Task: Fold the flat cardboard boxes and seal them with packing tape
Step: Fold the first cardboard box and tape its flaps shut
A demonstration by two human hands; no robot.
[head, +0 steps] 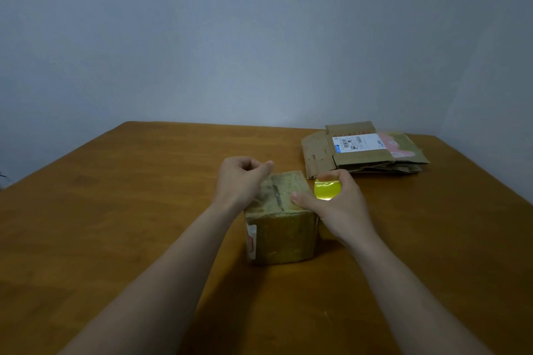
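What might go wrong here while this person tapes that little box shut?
The left hand seems to pinch the tape's free end above the cardboard box, so the strip could fold and stick to itself. The right hand holds the yellow tape roll while one finger presses the top seam, so the flaps may shift and leave it taped crooked. The light box could also slide on the wooden table.

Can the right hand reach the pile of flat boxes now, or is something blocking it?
Probably not yet. Nothing lies between the right hand and the flat boxes just beyond it, but its fingers hold the tape roll against the folded box.
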